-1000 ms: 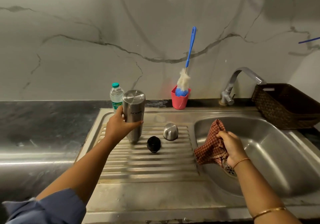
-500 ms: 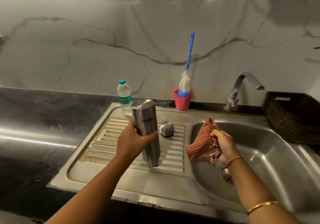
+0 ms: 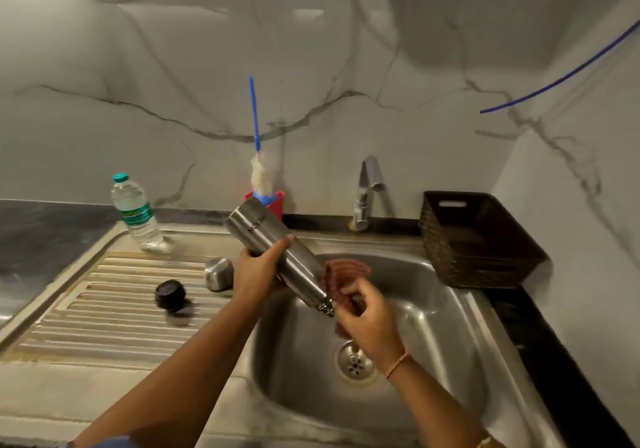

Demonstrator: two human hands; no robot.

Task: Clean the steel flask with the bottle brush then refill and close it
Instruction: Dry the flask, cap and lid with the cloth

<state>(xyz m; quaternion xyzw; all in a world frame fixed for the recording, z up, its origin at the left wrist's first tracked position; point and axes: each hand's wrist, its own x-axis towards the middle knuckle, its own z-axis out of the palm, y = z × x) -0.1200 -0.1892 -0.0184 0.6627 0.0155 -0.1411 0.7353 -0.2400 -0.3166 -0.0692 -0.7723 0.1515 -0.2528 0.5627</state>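
The steel sink [image 3: 433, 309] fills the lower view, its ribbed drainboard [image 3: 114, 309] to the left and a dark woven basket [image 3: 485, 250] at its right. Over the basin the left hand [image 3: 258, 271] grips the steel flask [image 3: 256, 229] round its middle, tilted with the mouth end down-right, where the right hand [image 3: 367, 323] holds a bunched red checked cloth [image 3: 346, 269] against it. A water bottle [image 3: 136, 214] stands at the drainboard's back, the bottle brush [image 3: 261, 177] stands in a red cup [image 3: 277, 202] behind the flask, and the steel cap [image 3: 219, 273] and black stopper [image 3: 169, 294] lie on the ribs.
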